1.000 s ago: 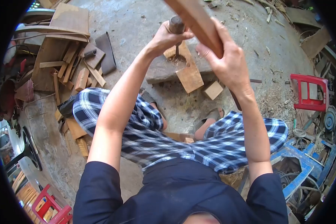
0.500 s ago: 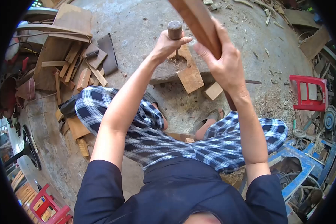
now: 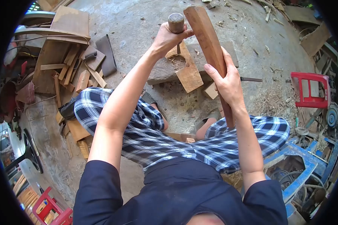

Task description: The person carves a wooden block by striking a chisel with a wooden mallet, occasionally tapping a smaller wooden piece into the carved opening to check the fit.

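My left hand (image 3: 164,40) is closed around the round handle of a chisel (image 3: 176,24), held upright. Its blade points down into a curved cut-out in a light wood piece (image 3: 189,78), which lies on a low grey-brown slab (image 3: 159,74). In my right hand (image 3: 231,84) is a long, slightly curved wooden mallet (image 3: 206,34), gripped by its narrower lower part. The mallet's thick head is raised just right of the chisel handle, with a small gap showing. A small wood block (image 3: 212,90) sits beside the slab, partly behind the mallet.
A dark thin tool (image 3: 251,79) lies right of the mallet. Wood offcuts (image 3: 69,65) are heaped at the left. A red stool (image 3: 311,90) and a blue metal frame (image 3: 293,168) with machinery stand at the right. Wood shavings (image 3: 268,101) litter the floor.
The mallet and my right hand have come down and nearer my body, so the mallet's top now shows. My left hand and the chisel have shifted very slightly; the wood piece remains on the slab.
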Available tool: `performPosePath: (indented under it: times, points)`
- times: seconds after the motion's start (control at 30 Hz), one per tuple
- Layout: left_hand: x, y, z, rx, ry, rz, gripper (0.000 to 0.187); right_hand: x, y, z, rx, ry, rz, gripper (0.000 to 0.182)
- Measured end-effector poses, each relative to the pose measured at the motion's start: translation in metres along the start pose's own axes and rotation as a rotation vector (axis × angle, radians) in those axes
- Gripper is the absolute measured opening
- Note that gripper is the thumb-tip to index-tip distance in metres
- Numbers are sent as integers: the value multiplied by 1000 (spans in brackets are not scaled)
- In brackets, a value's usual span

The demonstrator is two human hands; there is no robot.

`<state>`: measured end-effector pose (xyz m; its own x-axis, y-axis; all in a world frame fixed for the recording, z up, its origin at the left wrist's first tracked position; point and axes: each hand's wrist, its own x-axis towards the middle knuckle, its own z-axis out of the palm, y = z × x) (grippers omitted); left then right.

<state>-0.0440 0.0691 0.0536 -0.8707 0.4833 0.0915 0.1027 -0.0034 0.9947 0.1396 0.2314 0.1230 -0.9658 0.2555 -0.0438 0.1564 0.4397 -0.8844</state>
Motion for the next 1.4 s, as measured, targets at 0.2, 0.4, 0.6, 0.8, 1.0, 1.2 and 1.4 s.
performPosePath:
  times: [0.2,0.4,0.6,0.8,1.0,1.2,1.4]
  points:
    - [1,-3,4,98,-74,-44,31,4,5,-2,16,-7,11,70]
    - [4,5,6,93,-124,-8,27,11,-2,-5,-12,15,-63,70]
    - [9,6,5,94,-164,-16,24,13,1,-3,1,26,-85,71]
    - [8,0,4,151,-154,13,24,26,-16,-13,111,43,-51,70]
    - [10,2,5,156,-161,12,26,37,-23,-13,54,74,-202,66]
    - [5,3,6,160,-146,13,26,36,-24,-10,76,51,-202,67]
    - [7,2,2,166,-144,1,26,35,-22,-9,56,41,-162,69]
